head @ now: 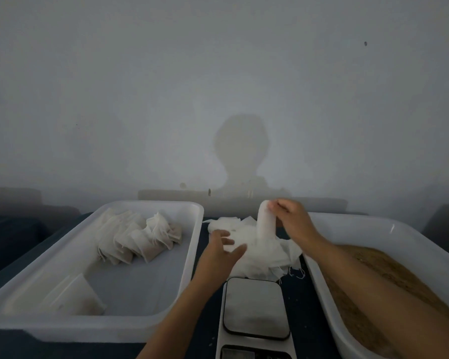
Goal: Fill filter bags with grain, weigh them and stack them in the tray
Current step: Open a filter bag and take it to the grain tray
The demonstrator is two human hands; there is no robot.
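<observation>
My right hand (293, 218) pinches one empty white filter bag (266, 221) by its top edge, lifted upright out of the loose pile of white filter bags (259, 252) lying on the dark table (300, 301) between my hands. My left hand (222, 248) rests on the near left side of that pile, fingers spread and relaxed, gripping nothing that I can see. Left of my left hand sits a white plastic tray (62, 265) holding a row of filled filter bags (138, 237) leaning on one another, with one more flat bag (81, 296) near its front corner. Just below my left hand is a digital scale with a silver platform (254, 307), bare on top. Under my right forearm a white tub (368, 224) holds brown grain (379, 265).
</observation>
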